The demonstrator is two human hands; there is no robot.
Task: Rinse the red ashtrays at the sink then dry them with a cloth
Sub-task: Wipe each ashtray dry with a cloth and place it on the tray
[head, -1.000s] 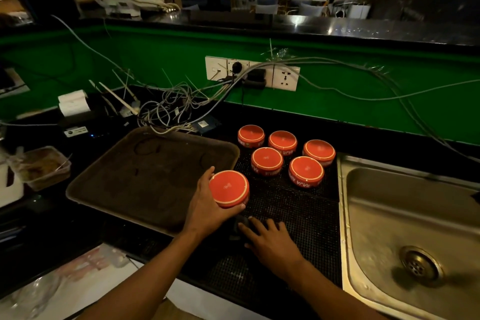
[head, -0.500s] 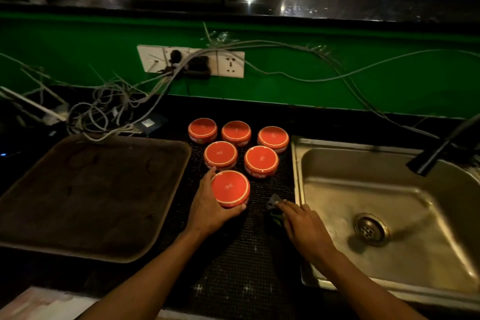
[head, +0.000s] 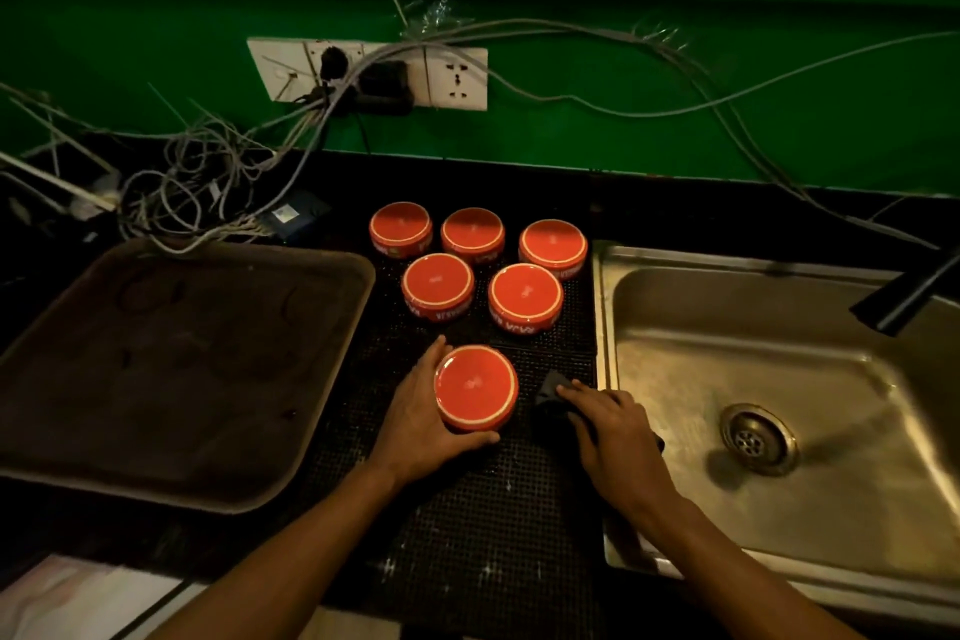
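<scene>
Gripping the nearest red ashtray, turned upside down, with the left hand: thumb curling under its near edge, fingers wrapping round its far left side, on the black mesh mat just in front of the five other upturned ashtrays. Resting the right hand with fingers nearly straight on a dark cloth, just right of the held ashtray and touching the left rim of the steel sink; not possible to tell whether the fingers are pinching the cloth or only pressing it. Lying to the right of both hands, the sink basin, with the drain and the black tap spout well apart from the ashtray; so the right hand being nearer to the water, but the left hand having the ashtray, which probably needs carrying rightward over the rim. Being round, the ashtray showing no long axis to align. Compared with half a second ago, keeping the same grip, the ashtray sitting a little further back from the group, the right hand staying on the cloth, and the brown tray on the left remaining in its place.
</scene>
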